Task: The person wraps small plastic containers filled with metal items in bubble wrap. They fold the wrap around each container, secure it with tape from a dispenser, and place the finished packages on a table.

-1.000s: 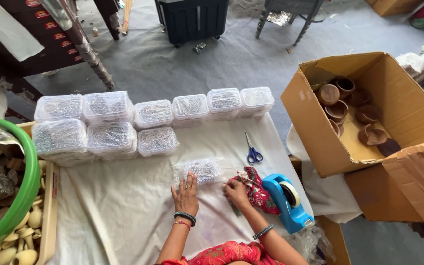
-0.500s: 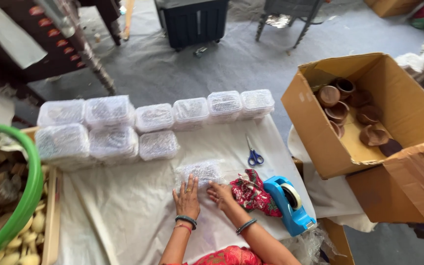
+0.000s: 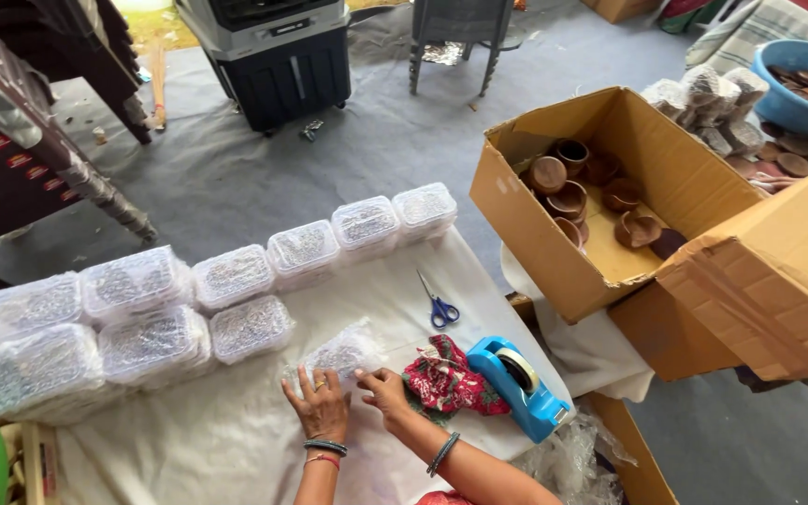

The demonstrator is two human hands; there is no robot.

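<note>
In the head view, a clear wrapped packet [image 3: 340,355] is pressed flat on the white cloth [image 3: 189,440] by the left hand [image 3: 322,408], fingers spread, and pinched at its edge by the right hand [image 3: 387,391]; the wrap could slip loose if the pinch slackens; clay cups [image 3: 568,196] lie in the open cardboard box [image 3: 554,252]; wrapped plastic tubs [image 3: 236,276] stand in rows behind.

We see a clear wrapped pack [image 3: 340,354] under both hands, clear lidded tubs [image 3: 236,277] rowed behind (some stacked), open brown carton [image 3: 554,252] right.
</note>
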